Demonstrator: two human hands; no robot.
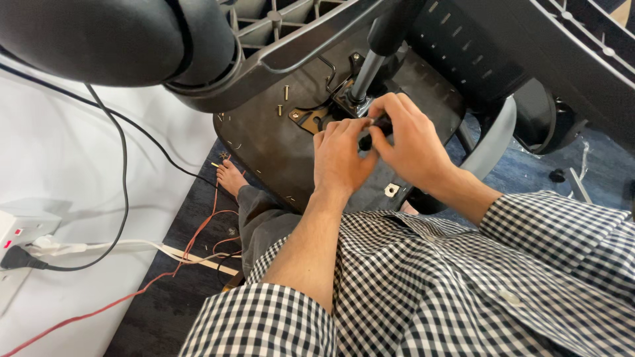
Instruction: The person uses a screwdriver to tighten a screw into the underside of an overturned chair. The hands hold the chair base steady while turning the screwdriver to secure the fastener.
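An overturned office chair fills the upper half of the view. Its seat underside (278, 142) is a broad, dark, matte panel with rounded corners, dotted with small staples and stray bits. Above it arches the star base (291, 46), grey moulded plastic with ribbed webbing, ending at upper left in a smooth, glossy black caster (99, 36). A mesh backrest (463, 59) with rows of small slots lies at upper right, beside a curved grey armrest (493, 142). The gas lift column (367, 69), a polished metal cylinder under a black sleeve, runs down into a black metal bracket (344, 99) on the seat underside.

The person wears a black-and-white gingham shirt (463, 284) of soft woven cloth and grey trousers (261, 221); a bare foot (230, 177) rests on the dark carpet (165, 297).

Both hands meet just below the bracket. The right hand (410, 142) is curled tight around a small black handle (378, 123), seemingly a tool, mostly hidden by the fingers. The left hand (340, 155) is bent with fingertips pressed against the same spot, touching the right hand; whether it grips anything cannot be told.

Two brass-coloured bolts (286, 92) stand upright in the panel. Black cable (122, 152) and thin red wire (198, 225) trail to a white power strip (20, 228) at left.
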